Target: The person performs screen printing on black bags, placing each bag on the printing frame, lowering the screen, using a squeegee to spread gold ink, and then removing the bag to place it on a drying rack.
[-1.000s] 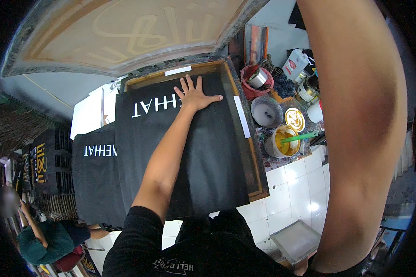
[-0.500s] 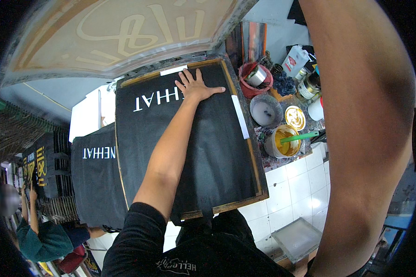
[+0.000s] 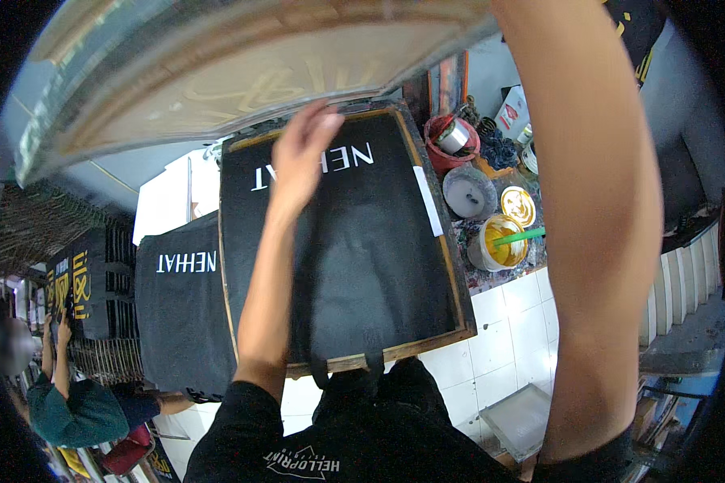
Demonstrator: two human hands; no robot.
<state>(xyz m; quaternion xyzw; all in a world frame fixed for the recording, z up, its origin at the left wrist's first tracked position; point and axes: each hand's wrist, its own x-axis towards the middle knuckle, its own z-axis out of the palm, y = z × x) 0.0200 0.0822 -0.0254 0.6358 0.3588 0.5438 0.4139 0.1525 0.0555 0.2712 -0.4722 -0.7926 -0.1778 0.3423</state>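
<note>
A black fabric tote bag (image 3: 354,266) with white lettering lies flat on a wood-edged board (image 3: 427,342), its handles hanging over the near edge. My left hand (image 3: 302,153), blurred by motion, is over the lettering near the far end. Its fingers look stretched and open, with nothing seen in them. Above the far side of the board a large framed printing screen (image 3: 217,97) stands tilted up, the edge nearest me smeared. My right arm (image 3: 596,225) reaches up past the top edge of the picture, so that hand is out of view.
On the right, a paint-stained table holds a tub of yellow ink (image 3: 495,253) with a green-handled tool, a grey bowl (image 3: 469,193) and a red bucket (image 3: 439,137). Another black bag (image 3: 177,306) lies left of the board. Farther left, a co-worker in green (image 3: 80,410) handles printed bags.
My left hand has come off the bag, where it lay spread flat, and moved left. The screen has swung lower toward the board. My right arm has shifted left in view.
</note>
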